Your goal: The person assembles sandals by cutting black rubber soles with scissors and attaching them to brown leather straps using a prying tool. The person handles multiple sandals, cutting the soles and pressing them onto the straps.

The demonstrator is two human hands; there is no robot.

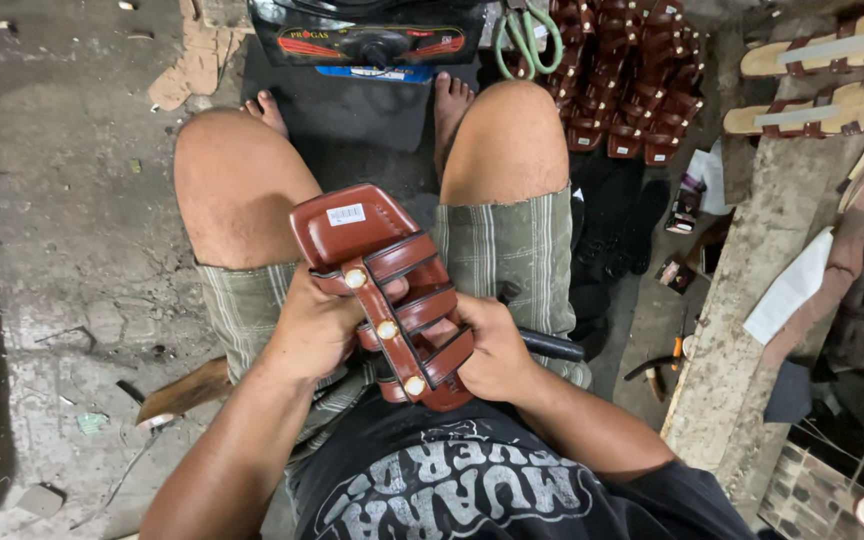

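Seated person, head view looking down over the lap. Both forearms come in from the bottom edge and meet above the thighs, elbows bent, wrists turned inward toward each other.

The brown leather sandal (384, 290) sits between the two hands over the lap, toe end with a white sticker pointing away from the body, straps and three pale studs facing up.

Left hand (314, 330): wrapped around the sandal's left edge, fingers curled under the sole, thumb up against the straps near the upper stud. Closed firmly on the sandal.

Right hand (492, 350): grips the sandal's heel end from the right, fingers tucked through and over the lower straps, knuckles up. Also clamped on the sandal. A dark tool handle (550, 345) sticks out just right of that hand; cannot tell whether the hand holds it.

Beyond the sandal, past the knees: a black gas stove (372, 35), green-handled scissors (527, 40), and a stack of matching brown sandal uppers (632, 80). Far right of the sandal, tan soles (832, 80) lie on a bench (752, 300).
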